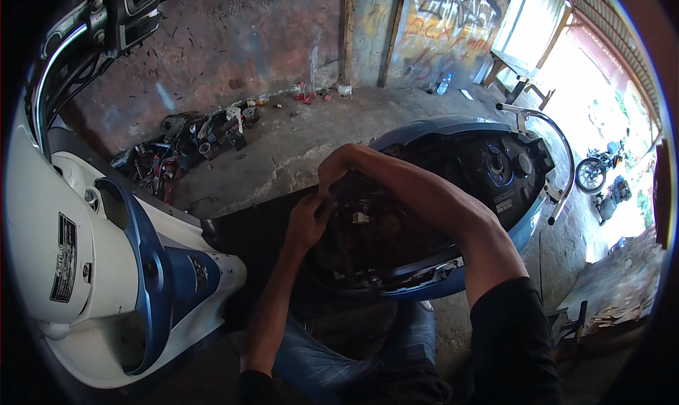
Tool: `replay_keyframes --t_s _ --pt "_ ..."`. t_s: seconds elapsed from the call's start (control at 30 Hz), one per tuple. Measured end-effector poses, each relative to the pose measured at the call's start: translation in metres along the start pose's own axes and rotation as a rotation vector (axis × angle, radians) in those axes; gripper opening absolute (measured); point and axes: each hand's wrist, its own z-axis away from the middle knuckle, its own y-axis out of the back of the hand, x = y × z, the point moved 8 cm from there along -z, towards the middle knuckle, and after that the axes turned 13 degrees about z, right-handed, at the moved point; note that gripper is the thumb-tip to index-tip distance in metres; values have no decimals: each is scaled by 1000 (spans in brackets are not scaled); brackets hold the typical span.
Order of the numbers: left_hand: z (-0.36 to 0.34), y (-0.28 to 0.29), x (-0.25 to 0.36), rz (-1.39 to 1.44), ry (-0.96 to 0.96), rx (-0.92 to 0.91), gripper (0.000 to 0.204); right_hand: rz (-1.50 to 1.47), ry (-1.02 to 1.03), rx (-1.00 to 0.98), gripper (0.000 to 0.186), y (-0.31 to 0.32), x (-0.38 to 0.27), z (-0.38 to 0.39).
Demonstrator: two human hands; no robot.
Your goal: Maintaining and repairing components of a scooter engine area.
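Note:
A white and blue scooter (95, 263) stands across the view with no seat on it; its dark underseat opening (375, 228) shows mechanical parts and a fuel cap (523, 161). My left hand (308, 221) is at the front edge of this opening, fingers curled on a small dark item I cannot make out. My right hand (332, 170) reaches over from the right, just above my left hand, its fingers bent down at the same spot. What it holds is hidden.
Handlebars (106, 16) rise at top left and a grab rail (566, 150) curves at the rear. A pile of parts (170, 150) lies by the wall. A bottle (445, 84), wooden bench (515, 64), motorcycle (594, 171) and leaning board (612, 285) are around the right side.

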Motion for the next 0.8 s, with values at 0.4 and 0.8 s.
replay_keyframes --t_s 0.4,0.8 --pt "93 26 -87 404 424 355 29 376 -58 291 32 9 -17 27" --pt "66 2 -38 -262 79 348 46 257 -159 736 26 -103 40 200"
